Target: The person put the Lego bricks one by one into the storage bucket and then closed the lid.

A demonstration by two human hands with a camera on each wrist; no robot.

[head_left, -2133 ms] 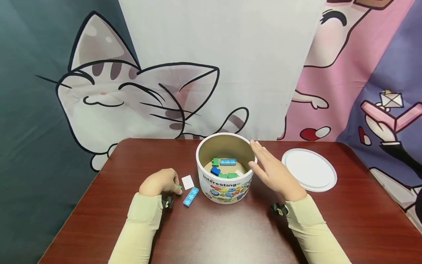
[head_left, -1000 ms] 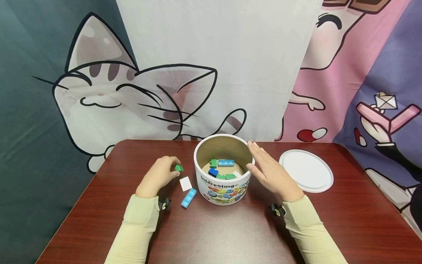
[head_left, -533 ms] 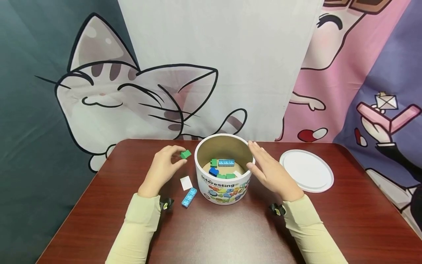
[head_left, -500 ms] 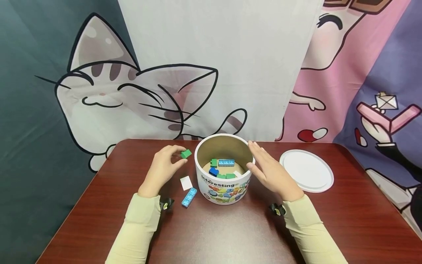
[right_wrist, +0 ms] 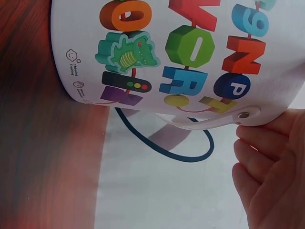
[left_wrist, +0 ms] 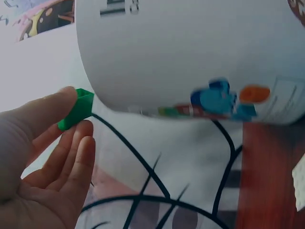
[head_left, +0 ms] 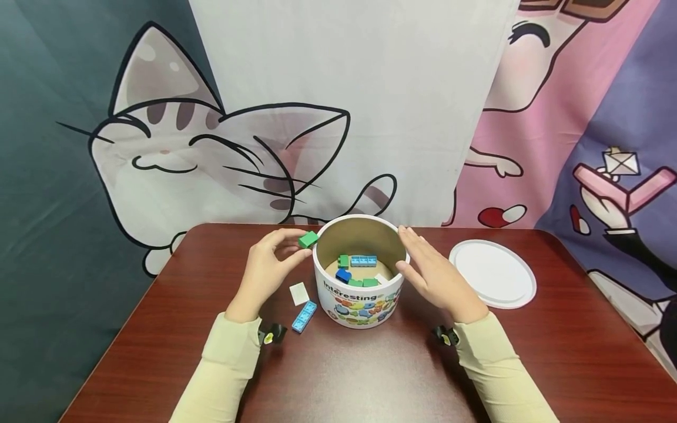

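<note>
Left hand (head_left: 261, 272) pinches green block (head_left: 308, 239) between thumb and fingers, at tub (head_left: 361, 302) rim's left edge; opening lies rightward of block, long axis seemingly slanting toward it; left hand nearer block; right hand (head_left: 441, 279) straight-fingered against tub's right side.

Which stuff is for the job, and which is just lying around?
Seems part of the job:
green block, in the left hand
bucket, right hand at its side
probably the loose light-blue block and white square

Just around:
white lid, off the bucket
cat backdrop
</note>
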